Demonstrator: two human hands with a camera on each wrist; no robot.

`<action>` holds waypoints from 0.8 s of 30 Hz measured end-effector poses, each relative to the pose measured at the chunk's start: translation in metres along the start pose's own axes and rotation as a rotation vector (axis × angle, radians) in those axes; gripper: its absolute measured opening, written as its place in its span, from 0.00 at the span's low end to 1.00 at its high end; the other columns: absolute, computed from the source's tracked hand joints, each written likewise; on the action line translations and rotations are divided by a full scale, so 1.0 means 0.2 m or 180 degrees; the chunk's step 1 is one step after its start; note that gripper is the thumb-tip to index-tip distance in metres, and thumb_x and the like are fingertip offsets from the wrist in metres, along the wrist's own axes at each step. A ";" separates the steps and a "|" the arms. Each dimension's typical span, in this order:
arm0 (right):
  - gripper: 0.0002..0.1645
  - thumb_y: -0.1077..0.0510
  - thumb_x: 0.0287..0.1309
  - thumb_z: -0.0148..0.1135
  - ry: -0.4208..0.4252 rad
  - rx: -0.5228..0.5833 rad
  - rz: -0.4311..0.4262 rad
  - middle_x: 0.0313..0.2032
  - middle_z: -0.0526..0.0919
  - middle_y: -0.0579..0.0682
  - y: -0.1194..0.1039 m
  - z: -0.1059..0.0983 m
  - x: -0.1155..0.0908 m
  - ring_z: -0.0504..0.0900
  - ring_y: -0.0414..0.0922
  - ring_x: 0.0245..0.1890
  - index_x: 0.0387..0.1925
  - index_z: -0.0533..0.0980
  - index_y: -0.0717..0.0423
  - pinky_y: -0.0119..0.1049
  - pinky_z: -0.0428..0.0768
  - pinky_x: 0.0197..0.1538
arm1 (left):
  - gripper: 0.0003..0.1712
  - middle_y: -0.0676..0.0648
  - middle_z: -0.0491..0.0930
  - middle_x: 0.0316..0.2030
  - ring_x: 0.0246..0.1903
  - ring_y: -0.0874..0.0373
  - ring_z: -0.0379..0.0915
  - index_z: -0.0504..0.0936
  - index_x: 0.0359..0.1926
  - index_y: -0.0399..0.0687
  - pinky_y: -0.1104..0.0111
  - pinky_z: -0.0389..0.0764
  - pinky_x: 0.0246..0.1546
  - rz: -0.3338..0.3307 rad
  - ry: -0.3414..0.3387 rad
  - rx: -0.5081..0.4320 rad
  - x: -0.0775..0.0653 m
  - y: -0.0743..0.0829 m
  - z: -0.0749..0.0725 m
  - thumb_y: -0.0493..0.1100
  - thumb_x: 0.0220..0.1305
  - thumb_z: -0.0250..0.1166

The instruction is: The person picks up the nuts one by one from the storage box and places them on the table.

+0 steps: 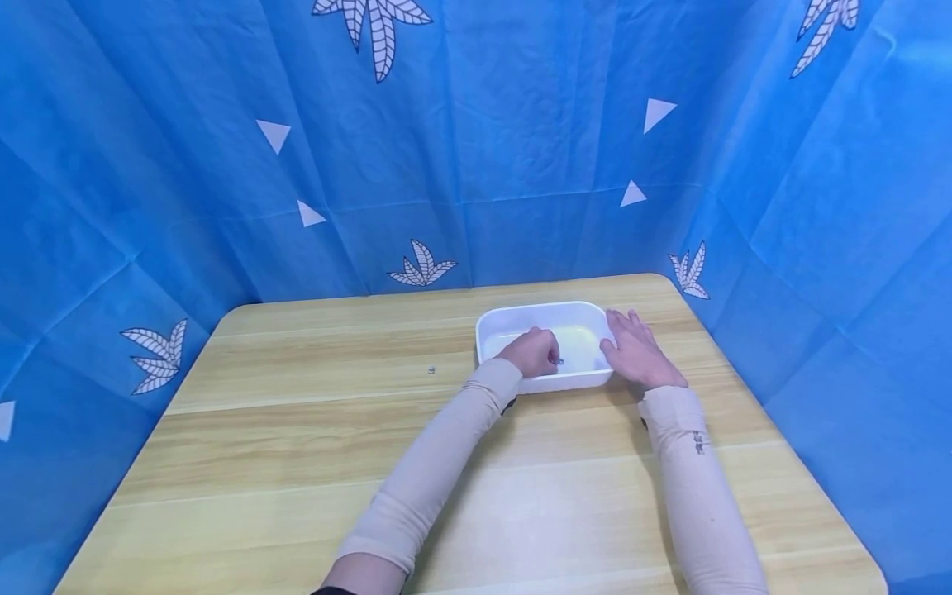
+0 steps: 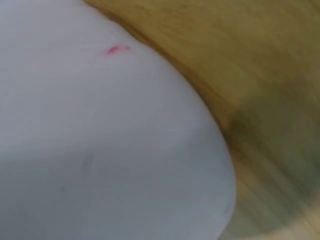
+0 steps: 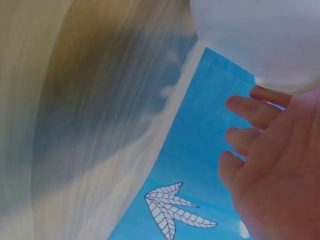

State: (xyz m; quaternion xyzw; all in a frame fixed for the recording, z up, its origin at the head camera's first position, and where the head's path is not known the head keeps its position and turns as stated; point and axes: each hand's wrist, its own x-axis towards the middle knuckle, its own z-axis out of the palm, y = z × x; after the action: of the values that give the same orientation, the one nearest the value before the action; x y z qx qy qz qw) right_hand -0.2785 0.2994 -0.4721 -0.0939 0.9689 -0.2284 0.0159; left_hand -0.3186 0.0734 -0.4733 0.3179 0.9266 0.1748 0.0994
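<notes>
A white rectangular tray (image 1: pixel 545 383) stands toward the back of the wooden table, right of the middle. My left hand (image 1: pixel 531 352) reaches over its near wall, fingers curled downward inside. At those fingertips shows a small shiny metal piece (image 1: pixel 561 361), too small to name; the fingers appear to pinch it, though the hand partly hides it. The right hand (image 1: pixel 637 351) holds the tray's right end, thumb over the rim and fingers along the outside. In the right wrist view, that hand (image 3: pixel 275 150) lies against the white wall. The left wrist view shows only the tray's outer wall (image 2: pixel 115 120).
A second small metal piece (image 1: pixel 431 370) lies on the wooden table (image 1: pixel 297 463), left of the tray. Blue curtain (image 1: pixel 521 165) with leaf and triangle prints hangs close behind the table and along both sides. The table's right edge runs near the right forearm.
</notes>
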 end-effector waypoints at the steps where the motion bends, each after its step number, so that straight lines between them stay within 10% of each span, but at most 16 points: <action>1: 0.41 0.50 0.78 0.38 0.0002 -0.0001 -0.0003 0.80 0.47 0.70 0.00 0.00 0.00 0.37 0.72 0.81 0.80 0.44 0.69 0.67 0.38 0.81 | 0.08 0.49 0.91 0.45 0.49 0.55 0.83 0.92 0.44 0.47 0.70 0.84 0.52 -0.0007 0.0002 0.0006 0.01 0.00 0.01 0.39 0.64 0.73; 17: 0.41 0.51 0.77 0.38 -0.0021 -0.0017 0.0031 0.80 0.46 0.70 -0.02 0.00 0.00 0.36 0.71 0.81 0.79 0.44 0.70 0.67 0.38 0.81 | 0.06 0.49 0.89 0.43 0.45 0.56 0.82 0.91 0.40 0.47 0.69 0.84 0.49 -0.0165 -0.0058 0.0188 -0.01 0.01 -0.01 0.39 0.66 0.69; 24: 0.41 0.50 0.77 0.38 0.0006 -0.0010 0.0026 0.80 0.47 0.70 -0.01 0.00 0.00 0.37 0.71 0.81 0.80 0.44 0.69 0.67 0.38 0.81 | 0.05 0.52 0.82 0.29 0.29 0.61 0.73 0.86 0.31 0.48 0.71 0.76 0.32 -0.0220 -0.0156 0.0369 -0.02 0.03 -0.02 0.39 0.66 0.68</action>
State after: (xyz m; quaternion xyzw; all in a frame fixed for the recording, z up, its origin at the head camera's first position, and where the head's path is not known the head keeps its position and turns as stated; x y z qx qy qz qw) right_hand -0.2774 0.2969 -0.4710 -0.0898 0.9696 -0.2270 0.0157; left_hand -0.3138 0.0736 -0.4669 0.2952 0.9428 0.1095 0.1094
